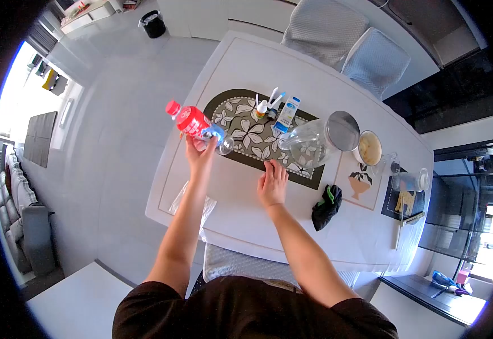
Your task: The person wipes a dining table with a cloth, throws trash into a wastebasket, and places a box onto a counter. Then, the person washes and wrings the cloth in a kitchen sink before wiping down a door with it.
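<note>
My left hand (200, 151) is closed around a bottle (191, 121) with a red cap and red label, held tilted over the table's left side. Something blue (213, 133) shows at the bottle's lower end; I cannot tell if it is a cloth. Beside it stands a small clear glass (225, 146) on the rim of the floral placemat (249, 131). My right hand (273, 183) rests with fingers extended on the placemat's near edge, holding nothing. Farther back on the mat are a small white bottle (262, 108), a dark small bottle (272, 114) and a blue-and-white box (287, 114).
A large glass jar (308, 142) with a metal lid (342, 130) lies right of the box. Beyond are a bowl (368, 148) and a glass pitcher (411, 181). A black bundle (327, 208) sits right of my right hand; crumpled clear plastic (208, 210) lies under my left forearm.
</note>
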Demonstrator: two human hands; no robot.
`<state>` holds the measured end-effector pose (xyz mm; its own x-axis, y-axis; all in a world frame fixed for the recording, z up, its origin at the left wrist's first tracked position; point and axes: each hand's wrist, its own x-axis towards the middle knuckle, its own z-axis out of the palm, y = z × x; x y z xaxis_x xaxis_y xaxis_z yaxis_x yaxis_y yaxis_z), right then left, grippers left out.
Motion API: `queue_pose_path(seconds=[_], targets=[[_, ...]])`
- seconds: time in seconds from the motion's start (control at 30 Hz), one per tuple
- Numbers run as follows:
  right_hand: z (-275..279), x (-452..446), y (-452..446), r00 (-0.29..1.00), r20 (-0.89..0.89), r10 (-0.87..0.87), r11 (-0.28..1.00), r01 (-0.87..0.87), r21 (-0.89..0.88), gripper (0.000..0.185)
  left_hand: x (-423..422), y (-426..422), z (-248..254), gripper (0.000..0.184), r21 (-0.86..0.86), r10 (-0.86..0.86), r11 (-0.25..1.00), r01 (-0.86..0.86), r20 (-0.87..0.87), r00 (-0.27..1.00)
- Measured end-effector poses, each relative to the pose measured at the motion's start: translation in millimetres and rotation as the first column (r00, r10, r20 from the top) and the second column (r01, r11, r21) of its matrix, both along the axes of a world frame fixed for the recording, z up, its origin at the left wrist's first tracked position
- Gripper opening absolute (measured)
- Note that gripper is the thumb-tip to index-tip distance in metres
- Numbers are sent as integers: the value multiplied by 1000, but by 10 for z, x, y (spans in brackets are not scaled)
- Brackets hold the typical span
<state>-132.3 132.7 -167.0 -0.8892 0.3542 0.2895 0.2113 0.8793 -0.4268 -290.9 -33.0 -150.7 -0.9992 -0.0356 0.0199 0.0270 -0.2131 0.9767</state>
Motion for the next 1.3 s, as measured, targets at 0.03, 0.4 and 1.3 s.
queue_pose_path(seconds=[0.03, 0.4, 1.3], targets=[[0, 9, -8, 1000, 1, 1, 1000, -1, 1, 40, 12, -22, -10, 58, 1, 1, 1000, -1, 1, 1000], [-34, -10, 14, 999, 39, 8, 999, -10, 46, 41, -796, 723, 282, 51, -532, -182, 845, 52, -195, 964], [33, -32, 48, 1000, -18, -11, 999, 10, -44, 39, -749, 796, 183, 66, -519, -337, 813, 265, -46, 940]])
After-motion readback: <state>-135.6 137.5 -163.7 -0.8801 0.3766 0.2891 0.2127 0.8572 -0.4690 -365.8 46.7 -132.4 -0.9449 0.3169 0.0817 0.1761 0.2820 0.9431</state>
